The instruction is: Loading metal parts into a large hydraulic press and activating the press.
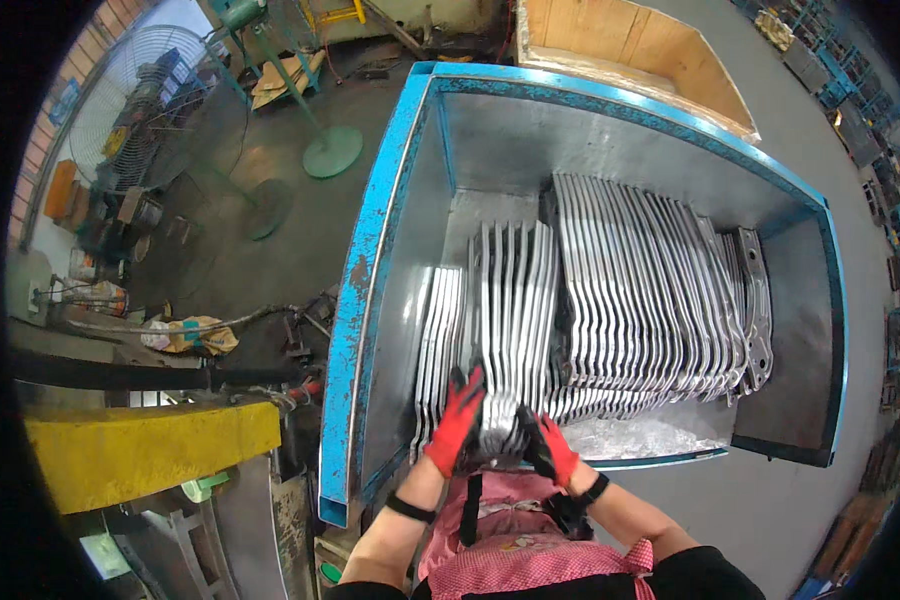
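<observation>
A: Here you are, bent over the deep blue bin [356,295], both gloves in at its near side! Your left hand [458,420] is at the left flank of a group of wavy metal strips [513,295], black fingertips pointing away from you.

B: And your right hand [548,445] is over on the opposite flank, fingers angled inward. Between your palms, there they are: the near ends of those strips, bunched and shining!

A: So your hands stand only narrowly apart, the bunch filling the gap. Are you gripping tight or just pressing? Can't tell from up here; your fingers' undersides are hidden.

B: From between your hands the strips run straight ahead, on edge, side by side, deeper into the bin. Look just left of your left hand: a slimmer row of strips [442,320], packed close.

A: And ahead and to the right of your right hand, the big one, a long rank of strips [640,290], leaning together, row upon row!

B: Beyond the bin, well ahead of both hands, a wooden crate [625,35]. Out to the left of your left hand, a yellow beam [160,450]. Closest behind your gloves, your pink apron [530,570].
</observation>
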`<act>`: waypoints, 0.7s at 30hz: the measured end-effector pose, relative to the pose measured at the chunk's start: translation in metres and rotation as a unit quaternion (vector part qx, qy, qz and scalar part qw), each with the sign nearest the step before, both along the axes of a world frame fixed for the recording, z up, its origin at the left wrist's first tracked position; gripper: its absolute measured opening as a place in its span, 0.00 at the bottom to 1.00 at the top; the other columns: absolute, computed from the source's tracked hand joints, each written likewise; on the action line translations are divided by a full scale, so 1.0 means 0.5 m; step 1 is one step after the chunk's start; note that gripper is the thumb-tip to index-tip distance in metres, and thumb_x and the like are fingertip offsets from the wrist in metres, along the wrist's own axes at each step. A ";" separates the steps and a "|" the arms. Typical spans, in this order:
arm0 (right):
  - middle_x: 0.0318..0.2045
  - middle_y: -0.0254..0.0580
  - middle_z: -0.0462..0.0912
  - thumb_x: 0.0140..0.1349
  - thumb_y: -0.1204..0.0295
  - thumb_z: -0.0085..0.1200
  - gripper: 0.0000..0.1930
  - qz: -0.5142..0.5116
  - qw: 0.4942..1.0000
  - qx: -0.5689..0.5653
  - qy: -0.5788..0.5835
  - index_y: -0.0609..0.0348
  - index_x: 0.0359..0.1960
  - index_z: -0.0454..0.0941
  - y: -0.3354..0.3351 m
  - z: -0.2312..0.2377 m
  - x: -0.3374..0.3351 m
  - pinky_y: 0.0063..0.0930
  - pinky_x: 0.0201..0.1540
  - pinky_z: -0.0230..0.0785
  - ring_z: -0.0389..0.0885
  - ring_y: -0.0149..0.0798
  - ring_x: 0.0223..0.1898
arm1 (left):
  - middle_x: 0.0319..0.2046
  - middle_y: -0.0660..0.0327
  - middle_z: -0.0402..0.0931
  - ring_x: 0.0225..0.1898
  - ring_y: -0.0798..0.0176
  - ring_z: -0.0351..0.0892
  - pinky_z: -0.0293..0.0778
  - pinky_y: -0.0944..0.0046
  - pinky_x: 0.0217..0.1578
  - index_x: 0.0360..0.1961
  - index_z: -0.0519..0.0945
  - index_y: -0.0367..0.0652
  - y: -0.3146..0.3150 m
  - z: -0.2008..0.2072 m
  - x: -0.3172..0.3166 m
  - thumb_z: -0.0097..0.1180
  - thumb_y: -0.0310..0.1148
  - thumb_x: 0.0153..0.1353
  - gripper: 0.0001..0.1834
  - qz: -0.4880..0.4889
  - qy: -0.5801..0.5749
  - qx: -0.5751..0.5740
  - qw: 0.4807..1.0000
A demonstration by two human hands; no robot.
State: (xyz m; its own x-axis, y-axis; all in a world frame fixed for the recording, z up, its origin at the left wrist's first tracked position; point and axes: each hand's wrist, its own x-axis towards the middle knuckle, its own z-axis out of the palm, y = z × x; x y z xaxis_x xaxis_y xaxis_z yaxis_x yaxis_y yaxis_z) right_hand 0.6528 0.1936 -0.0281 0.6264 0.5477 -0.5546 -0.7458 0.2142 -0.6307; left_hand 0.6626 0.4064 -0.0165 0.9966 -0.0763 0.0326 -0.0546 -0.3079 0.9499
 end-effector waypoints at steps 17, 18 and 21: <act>0.53 0.53 0.71 0.53 0.58 0.59 0.37 -0.040 0.911 -0.385 -0.143 0.70 0.58 0.60 -0.027 -0.100 0.065 0.29 0.55 0.61 0.70 0.42 0.54 | 0.53 0.42 0.64 0.56 0.43 0.63 0.58 0.57 0.58 0.62 0.60 0.48 -0.017 -0.065 0.041 0.53 0.39 0.57 0.32 0.221 0.128 0.120 0.959; 0.47 0.47 0.75 0.55 0.60 0.58 0.30 -0.086 0.959 -0.261 -0.067 0.70 0.53 0.65 0.002 0.003 0.101 0.26 0.49 0.65 0.74 0.37 0.46 | 0.52 0.42 0.65 0.55 0.43 0.63 0.59 0.57 0.58 0.62 0.60 0.48 -0.012 -0.077 0.036 0.52 0.37 0.57 0.31 0.233 0.172 0.076 0.954; 0.43 0.43 0.77 0.61 0.69 0.50 0.20 -0.095 0.943 -0.302 -0.101 0.70 0.52 0.68 0.040 0.088 0.140 0.22 0.48 0.66 0.76 0.31 0.43 | 0.51 0.54 0.70 0.50 0.60 0.69 0.64 0.65 0.51 0.61 0.61 0.39 0.003 -0.128 0.045 0.57 0.41 0.56 0.34 0.269 0.240 -0.363 0.859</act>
